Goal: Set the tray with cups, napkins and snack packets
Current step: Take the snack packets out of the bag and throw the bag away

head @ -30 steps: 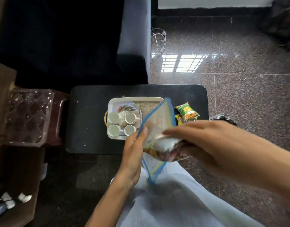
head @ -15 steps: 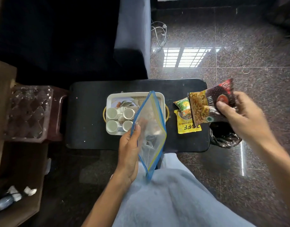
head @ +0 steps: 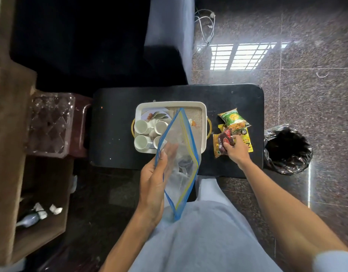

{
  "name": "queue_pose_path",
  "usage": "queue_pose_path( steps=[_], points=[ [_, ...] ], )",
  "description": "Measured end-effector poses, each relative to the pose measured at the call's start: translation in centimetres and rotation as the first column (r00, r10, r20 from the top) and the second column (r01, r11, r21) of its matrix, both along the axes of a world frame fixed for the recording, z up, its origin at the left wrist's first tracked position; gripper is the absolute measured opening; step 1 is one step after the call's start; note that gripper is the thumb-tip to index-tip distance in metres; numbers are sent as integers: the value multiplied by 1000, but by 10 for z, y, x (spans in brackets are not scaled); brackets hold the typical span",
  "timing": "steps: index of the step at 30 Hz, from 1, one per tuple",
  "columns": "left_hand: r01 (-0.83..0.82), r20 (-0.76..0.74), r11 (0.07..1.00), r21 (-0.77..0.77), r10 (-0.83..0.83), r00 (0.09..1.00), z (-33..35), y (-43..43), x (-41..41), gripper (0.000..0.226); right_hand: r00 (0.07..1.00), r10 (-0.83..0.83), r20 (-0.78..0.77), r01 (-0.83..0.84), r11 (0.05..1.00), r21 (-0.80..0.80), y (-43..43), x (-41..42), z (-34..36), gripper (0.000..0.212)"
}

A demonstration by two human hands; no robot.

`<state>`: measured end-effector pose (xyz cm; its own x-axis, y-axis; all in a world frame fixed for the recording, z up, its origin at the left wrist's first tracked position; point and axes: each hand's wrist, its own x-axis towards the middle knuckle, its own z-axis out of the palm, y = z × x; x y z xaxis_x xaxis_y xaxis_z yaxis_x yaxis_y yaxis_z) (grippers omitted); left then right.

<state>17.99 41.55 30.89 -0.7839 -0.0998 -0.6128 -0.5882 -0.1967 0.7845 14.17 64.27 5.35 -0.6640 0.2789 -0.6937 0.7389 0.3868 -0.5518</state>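
**Setting out the snacks beside a tray of cups**

Holding a clear zip bag with blue and yellow edging above a black table, a seated person's left hand grips the bag's near-left edge, thumb on the outside and fingers showing through the plastic. The bag stands open at its mouth and hides the near-right part of the white tray behind it. The tray sits at the middle of the table; four white cups are grouped in its left half, and a leaf-patterned plate lies at its far-left corner.

The right hand is closed on a dark red and yellow snack packet — held low over the table's right side, near the front edge. Just beyond it lie a green packet and a yellow packet, partly under the hand. Whether the held packet touches the table cannot be told.

A bin lined with black plastic stands on the floor off the table's right edge.
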Motion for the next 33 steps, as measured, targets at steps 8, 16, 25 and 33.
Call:
queue_pose_path(
  steps=[8,16,25,33],
  points=[
    [-37,19,999,12,36,999,0,-1,10,31,991,52,121,-50,999,-19,17,-4,-26,41],
    [-5,34,999,-40,7,999,-9,-1,11,25,982,156,-106,-118,946,301,30,4,22,43],
    [128,-10,990,65,-127,992,-9,16,-6,26,719,280,-636,-525,819,-233,-54,47,152,115],
    [578,-149,796,-179,-603,784,-14,-7,-11,36,729,-11,-685,-117,983,-140,-92,62,178,55]
  ],
)
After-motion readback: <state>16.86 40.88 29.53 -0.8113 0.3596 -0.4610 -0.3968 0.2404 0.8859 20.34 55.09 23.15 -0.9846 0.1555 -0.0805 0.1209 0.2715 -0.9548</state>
